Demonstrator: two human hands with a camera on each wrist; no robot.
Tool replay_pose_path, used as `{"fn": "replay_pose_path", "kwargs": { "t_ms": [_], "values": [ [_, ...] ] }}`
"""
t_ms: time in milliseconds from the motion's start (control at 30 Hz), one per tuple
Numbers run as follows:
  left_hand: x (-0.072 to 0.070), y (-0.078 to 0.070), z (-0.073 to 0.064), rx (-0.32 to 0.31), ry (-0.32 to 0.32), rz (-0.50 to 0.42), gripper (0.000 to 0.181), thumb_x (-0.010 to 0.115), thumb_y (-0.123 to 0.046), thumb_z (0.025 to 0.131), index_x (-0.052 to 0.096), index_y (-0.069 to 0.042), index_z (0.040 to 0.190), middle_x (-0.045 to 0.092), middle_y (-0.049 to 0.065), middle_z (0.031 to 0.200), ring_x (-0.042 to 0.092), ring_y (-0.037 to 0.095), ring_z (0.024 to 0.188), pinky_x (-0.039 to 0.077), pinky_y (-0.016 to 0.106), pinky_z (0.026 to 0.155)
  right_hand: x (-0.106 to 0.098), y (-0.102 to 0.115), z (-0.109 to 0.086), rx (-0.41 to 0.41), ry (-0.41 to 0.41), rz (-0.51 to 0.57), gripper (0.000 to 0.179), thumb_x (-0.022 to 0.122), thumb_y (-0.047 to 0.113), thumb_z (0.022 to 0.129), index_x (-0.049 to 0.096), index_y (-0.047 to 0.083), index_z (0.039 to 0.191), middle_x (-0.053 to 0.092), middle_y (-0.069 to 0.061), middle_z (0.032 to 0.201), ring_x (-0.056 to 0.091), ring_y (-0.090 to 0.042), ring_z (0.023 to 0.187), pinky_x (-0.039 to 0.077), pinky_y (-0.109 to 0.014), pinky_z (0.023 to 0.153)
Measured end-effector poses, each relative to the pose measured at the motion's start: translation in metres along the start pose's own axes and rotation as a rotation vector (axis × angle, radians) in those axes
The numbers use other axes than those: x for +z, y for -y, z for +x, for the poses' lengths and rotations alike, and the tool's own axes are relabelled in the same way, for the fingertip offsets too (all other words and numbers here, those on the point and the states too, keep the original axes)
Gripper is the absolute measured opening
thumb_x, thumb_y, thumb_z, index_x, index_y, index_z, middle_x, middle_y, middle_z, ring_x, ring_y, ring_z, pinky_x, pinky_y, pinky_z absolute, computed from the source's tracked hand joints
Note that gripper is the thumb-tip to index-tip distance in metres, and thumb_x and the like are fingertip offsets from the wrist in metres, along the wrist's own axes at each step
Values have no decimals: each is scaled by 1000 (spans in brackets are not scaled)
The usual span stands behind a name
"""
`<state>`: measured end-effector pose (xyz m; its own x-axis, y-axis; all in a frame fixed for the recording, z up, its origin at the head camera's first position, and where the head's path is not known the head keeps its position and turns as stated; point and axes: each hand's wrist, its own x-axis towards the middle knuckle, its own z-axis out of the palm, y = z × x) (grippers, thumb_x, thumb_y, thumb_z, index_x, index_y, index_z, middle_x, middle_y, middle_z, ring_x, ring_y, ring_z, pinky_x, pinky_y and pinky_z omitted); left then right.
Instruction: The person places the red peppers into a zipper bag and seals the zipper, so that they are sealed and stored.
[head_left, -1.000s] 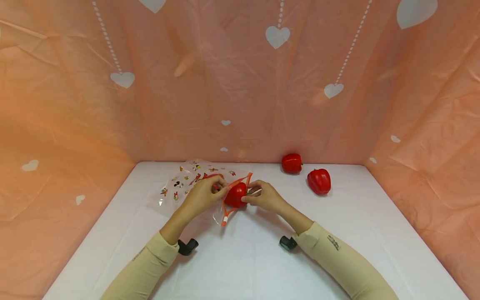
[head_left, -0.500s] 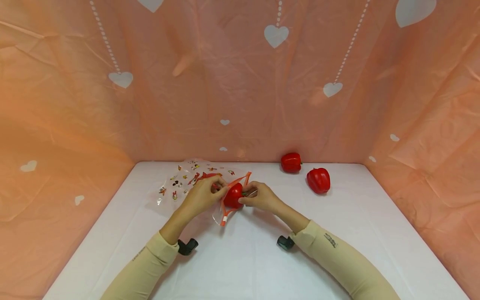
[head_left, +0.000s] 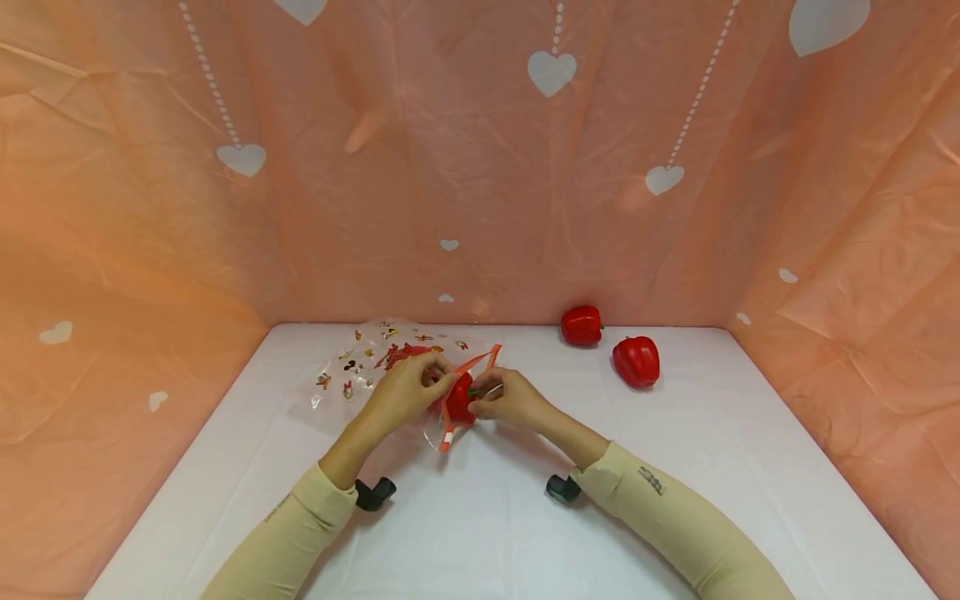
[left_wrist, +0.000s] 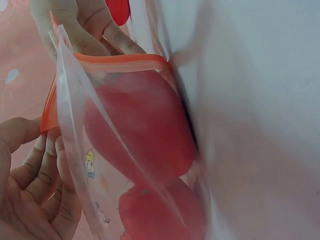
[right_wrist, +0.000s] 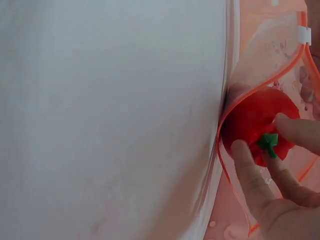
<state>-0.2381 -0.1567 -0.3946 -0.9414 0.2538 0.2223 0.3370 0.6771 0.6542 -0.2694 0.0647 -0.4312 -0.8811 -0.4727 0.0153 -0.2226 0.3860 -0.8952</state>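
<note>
A clear zip bag [head_left: 348, 371] with printed cartoon figures and an orange zip edge lies on the table, its mouth spread apart. My left hand [head_left: 408, 387] pinches the orange edge [left_wrist: 49, 112] between thumb and fingers. In the mouth is a red bell pepper [right_wrist: 257, 112], mostly within the bag, its green stem [right_wrist: 268, 142] facing out. My right hand [head_left: 513, 402] holds it by the stem end, thumb and fingertips around the stem. Deeper inside, another red pepper [left_wrist: 162, 210] shows through the plastic. A white slider [right_wrist: 304, 36] sits at one end of the zip.
Two more red bell peppers lie at the back right of the white table [head_left: 465, 533], one [head_left: 582, 326] near the rear edge and one [head_left: 637, 362] closer. Peach cloth [head_left: 480, 167] with white hearts encloses the back and sides.
My right hand has moved left, carrying the pepper further into the bag's mouth. The left hand keeps its hold on the orange edge and has hardly moved.
</note>
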Motion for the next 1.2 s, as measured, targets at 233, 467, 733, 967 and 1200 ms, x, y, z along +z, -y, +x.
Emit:
{"fn": "replay_pose_path", "kwargs": {
  "t_ms": [233, 467, 733, 967, 1200],
  "values": [
    [-1, 1, 0, 10, -8, -24, 7, 74, -23, 103, 74, -16, 103, 77, -4, 92, 66, 13, 81, 52, 36, 74, 5, 2, 0, -6, 28, -1, 30, 82, 2, 92, 69, -7, 118, 74, -17, 111, 77, -28, 99, 63, -33, 82],
    [-2, 2, 1, 13, -12, -26, 6, 74, -22, 103, 74, -16, 103, 77, -3, 93, 66, 14, 81, 53, 36, 74, 11, 3, 1, 34, 49, 67, 32, 81, 3, 93, 69, -6, 121, 74, -17, 113, 77, -24, 100, 62, -30, 81],
    [-2, 2, 1, 23, -15, -12, 8, 74, -24, 103, 74, -16, 102, 77, -4, 90, 65, 12, 78, 52, 36, 74, 16, 5, 2, -4, 101, 72, 31, 79, 1, 94, 68, -8, 121, 73, -21, 119, 76, -25, 104, 61, -28, 82],
    [-4, 2, 1, 24, -25, 1, 8, 74, -24, 103, 74, -17, 101, 76, -5, 90, 65, 10, 78, 52, 36, 74, 15, 7, 3, -56, 157, 13, 32, 77, 1, 95, 68, -9, 124, 74, -23, 124, 76, -31, 112, 60, -31, 89],
    [-6, 1, 0, 9, -16, -10, 10, 74, -26, 103, 74, -16, 102, 76, -4, 90, 64, 12, 77, 51, 36, 74, 6, 6, -2, -66, 126, -38, 33, 76, 4, 97, 70, -6, 128, 73, -22, 126, 75, -32, 114, 59, -38, 97]
  ]
}}
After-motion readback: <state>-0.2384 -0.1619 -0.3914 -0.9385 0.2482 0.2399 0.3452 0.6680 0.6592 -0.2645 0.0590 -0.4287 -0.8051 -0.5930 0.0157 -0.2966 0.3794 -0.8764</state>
